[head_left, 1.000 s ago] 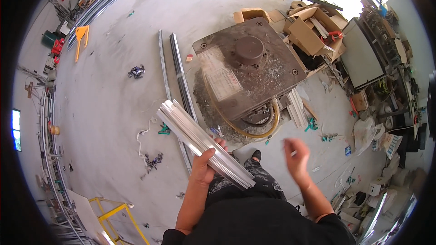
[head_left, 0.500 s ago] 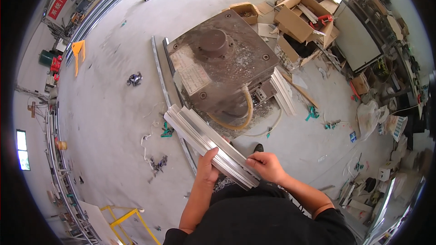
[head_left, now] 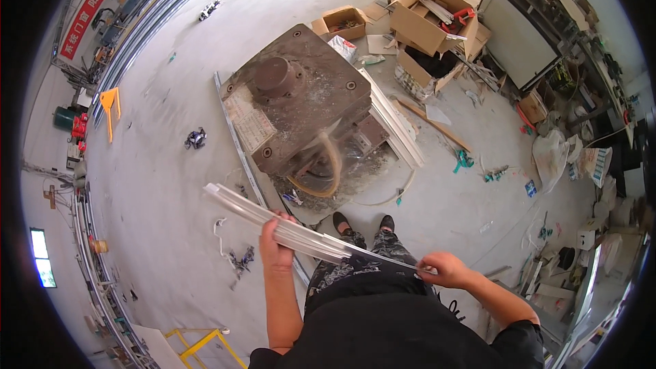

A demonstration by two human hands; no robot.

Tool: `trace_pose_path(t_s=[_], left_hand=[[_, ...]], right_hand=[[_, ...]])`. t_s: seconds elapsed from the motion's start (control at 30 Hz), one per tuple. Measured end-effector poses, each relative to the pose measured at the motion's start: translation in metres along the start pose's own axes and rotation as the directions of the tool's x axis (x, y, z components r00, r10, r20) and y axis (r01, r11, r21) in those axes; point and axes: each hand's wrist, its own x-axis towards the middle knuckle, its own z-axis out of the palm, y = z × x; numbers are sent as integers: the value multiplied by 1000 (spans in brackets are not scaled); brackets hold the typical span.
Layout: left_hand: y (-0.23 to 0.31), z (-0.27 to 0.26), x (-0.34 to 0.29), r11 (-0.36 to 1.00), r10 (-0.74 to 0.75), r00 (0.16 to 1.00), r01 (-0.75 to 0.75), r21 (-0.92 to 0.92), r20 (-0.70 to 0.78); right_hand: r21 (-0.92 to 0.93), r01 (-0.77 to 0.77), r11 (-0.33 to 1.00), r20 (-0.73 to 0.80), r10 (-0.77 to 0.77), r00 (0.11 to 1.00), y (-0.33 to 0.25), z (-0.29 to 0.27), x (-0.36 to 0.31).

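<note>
My left hand [head_left: 276,244] is closed around a long silvery ridged metal profile [head_left: 239,208], held slantwise in front of my body. The profile's far end points to the upper left, over the floor, and its near end lies before my waist. Between the finger and thumb of my right hand [head_left: 445,270] is the end of a thin pale strip [head_left: 386,258]. This strip runs tautly from the profile's near end to the right. Whether it is film or another material I cannot tell.
A heavy brown machine block [head_left: 301,89] with a hose stands ahead of my feet. Cardboard boxes [head_left: 420,24] are piled beyond it. A long metal bar [head_left: 239,143] lies along its left side. Clutter lines the right wall, and a yellow frame [head_left: 198,345] stands lower left.
My right hand has moved right, away from the profile, drawing the thin strip out with it. The profile has shifted left and lies flatter, still in my left hand.
</note>
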Motion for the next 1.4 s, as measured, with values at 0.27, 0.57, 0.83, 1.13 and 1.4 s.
trace_pose_path(t_s=[0.27,0.57,0.83,1.13,1.4], left_hand=[[59,-39,15,984,139,986,-128,-123,90],[41,-36,5,978,30,1000,-29,-208,3],[33,-43,11,989,-40,999,39,-145,-3],[30,-38,8,995,-9,1000,7,-102,-12],[13,-38,12,995,-78,997,77,-67,-5]], right_hand=[[-69,-374,925,-299,338,892,-17,-34,-3],[-172,-311,935,-525,180,831,3,-24,84],[-193,-359,913,-559,198,805,-9,-43,101],[-16,-356,934,-766,217,605,-11,38,101],[35,-282,959,-698,225,680,-13,54,120]])
